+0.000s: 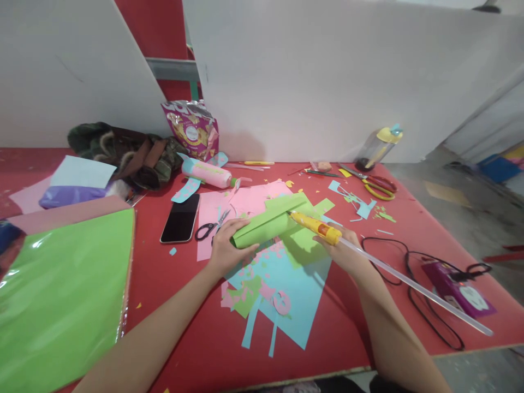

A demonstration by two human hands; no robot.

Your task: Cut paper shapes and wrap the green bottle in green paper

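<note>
My left hand grips one end of a green paper tube, a sheet rolled round with its seam facing up. In my right hand is a yellow hot glue gun, and a long clear glue stick juts from its back. The gun's nozzle touches or nearly touches the tube near the seam. Below lie a light blue sheet, pink paper and many small green and pink scraps. Small black-handled scissors rest beside my left hand.
A phone and a pink paper airplane lie to the left, near a packet of green paper. At right are red-and-yellow scissors, a bottle, and a purple power strip with a looping black cord. A snack bag stands behind.
</note>
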